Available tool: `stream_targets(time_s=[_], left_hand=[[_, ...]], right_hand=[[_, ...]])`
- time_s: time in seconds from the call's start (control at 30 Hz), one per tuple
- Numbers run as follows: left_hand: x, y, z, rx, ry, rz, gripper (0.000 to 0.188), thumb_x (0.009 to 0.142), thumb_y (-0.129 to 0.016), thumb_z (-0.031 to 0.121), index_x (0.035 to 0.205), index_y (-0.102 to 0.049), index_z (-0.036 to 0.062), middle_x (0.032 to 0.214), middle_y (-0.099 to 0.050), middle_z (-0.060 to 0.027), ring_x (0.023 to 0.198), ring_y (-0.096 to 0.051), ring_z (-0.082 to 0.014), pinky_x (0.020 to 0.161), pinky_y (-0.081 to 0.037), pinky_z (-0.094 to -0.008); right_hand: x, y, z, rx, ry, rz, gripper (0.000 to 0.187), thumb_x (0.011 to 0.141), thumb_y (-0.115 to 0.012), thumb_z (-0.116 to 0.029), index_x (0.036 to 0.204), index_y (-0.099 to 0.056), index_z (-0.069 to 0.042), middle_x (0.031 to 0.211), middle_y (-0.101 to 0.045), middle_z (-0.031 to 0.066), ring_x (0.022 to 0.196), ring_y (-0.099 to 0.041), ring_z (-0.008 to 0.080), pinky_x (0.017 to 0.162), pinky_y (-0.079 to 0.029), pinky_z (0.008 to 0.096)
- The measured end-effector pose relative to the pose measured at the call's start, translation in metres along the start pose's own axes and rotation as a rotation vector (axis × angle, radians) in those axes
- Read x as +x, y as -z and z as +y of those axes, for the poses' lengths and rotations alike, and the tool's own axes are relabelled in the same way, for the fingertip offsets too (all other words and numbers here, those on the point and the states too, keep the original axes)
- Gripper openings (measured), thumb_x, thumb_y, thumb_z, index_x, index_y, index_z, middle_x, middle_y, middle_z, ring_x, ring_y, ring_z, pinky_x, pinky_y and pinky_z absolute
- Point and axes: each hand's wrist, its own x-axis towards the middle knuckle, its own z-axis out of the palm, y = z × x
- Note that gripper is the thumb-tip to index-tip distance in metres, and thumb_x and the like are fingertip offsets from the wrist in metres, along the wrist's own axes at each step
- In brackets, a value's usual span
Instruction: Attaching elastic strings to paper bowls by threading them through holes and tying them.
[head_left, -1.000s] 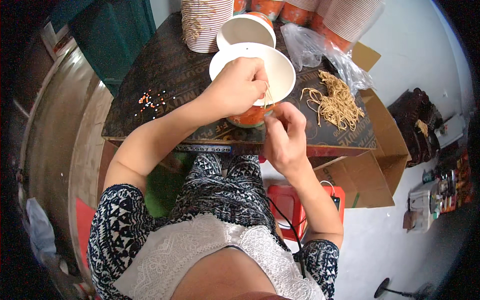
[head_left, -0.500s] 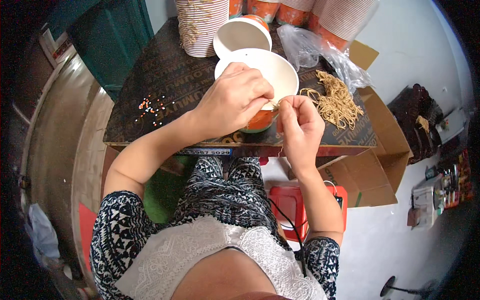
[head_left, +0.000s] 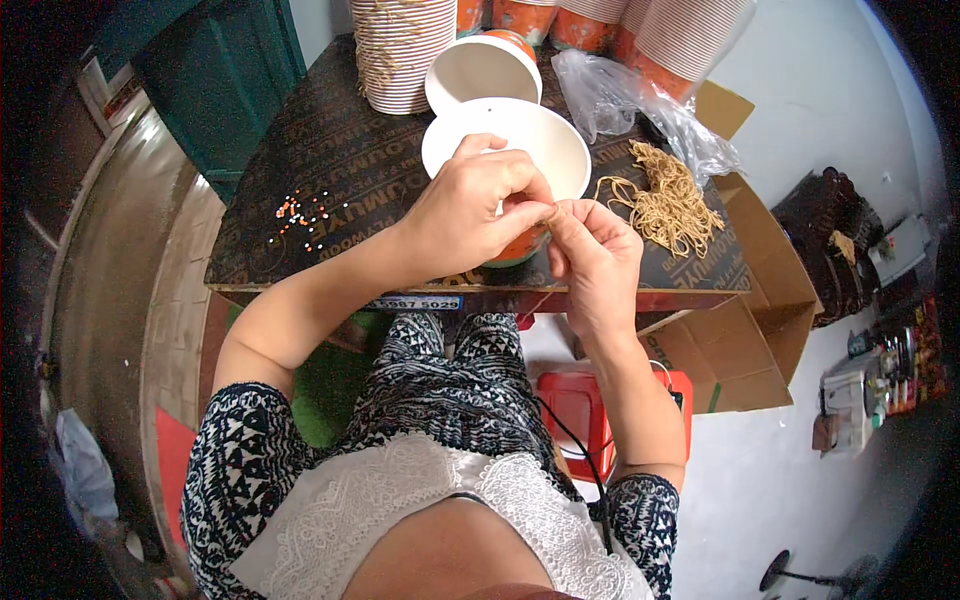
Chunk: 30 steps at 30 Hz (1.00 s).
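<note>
A paper tub (head_left: 548, 145), white inside and orange outside, stands near the table's front edge with its mouth tilted toward me. At its near right rim, my left hand (head_left: 475, 210) reaches over the tub with thumb and index finger pinched. My right hand (head_left: 602, 250) meets it there, its thumb and fingertips also closed. A short piece of tan string is pinched between the fingertips, mostly hidden by them. To the right of the tub lies a loose heap of tan string (head_left: 682, 205).
Small orange and white beads (head_left: 300, 212) are scattered on the dark table (head_left: 280, 165) at left. Behind stand a second tub (head_left: 478, 78), a tall tub stack (head_left: 405, 60), a clear plastic bag (head_left: 605, 95) and more stacks (head_left: 690, 40). A cardboard box (head_left: 735, 355) sits at right.
My fingertips have come together, covering the string that showed between them. The tub has shifted slightly left, and my right hand has turned a little inward.
</note>
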Motion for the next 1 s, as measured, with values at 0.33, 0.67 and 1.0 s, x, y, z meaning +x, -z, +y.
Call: stream_targets(time_s=[0.33,0.67,1.0], left_hand=[[-0.002,0.001,0.006,0.015,0.048,-0.077,0.01,0.078,-0.072,0.006,0.083,-0.063,0.0081,0.08,-0.065,-0.0018,0.078,-0.065,-0.0177,0.107,-0.032,-0.0511],[0.002,0.005,0.004,-0.059,0.172,-0.054,0.005,0.082,-0.065,0.004,0.084,-0.062,0.0014,0.079,-0.065,-0.007,0.075,-0.063,-0.0221,0.085,-0.047,-0.0383],[0.012,0.016,0.003,-0.125,0.471,-0.178,0.012,0.089,-0.056,0.007,0.086,-0.062,-0.0027,0.073,-0.063,-0.0073,0.069,-0.059,-0.0145,0.065,-0.049,-0.0298]], right_hand=[[-0.008,0.001,-0.001,0.077,-0.089,-0.015,0.023,0.098,-0.056,-0.018,0.085,-0.064,-0.001,0.06,-0.056,-0.0023,0.049,-0.041,0.0028,0.046,-0.029,0.0182],[-0.026,0.02,0.002,-0.633,0.495,0.1,0.01,0.088,-0.064,0.001,0.098,-0.064,0.002,0.074,-0.058,0.0043,0.059,-0.053,0.0089,0.053,-0.042,0.0234],[-0.04,0.044,0.013,-0.938,0.608,0.06,0.009,0.084,-0.062,0.005,0.091,-0.06,0.001,0.077,-0.06,0.0148,0.061,-0.06,0.0282,0.056,-0.048,0.0327]])
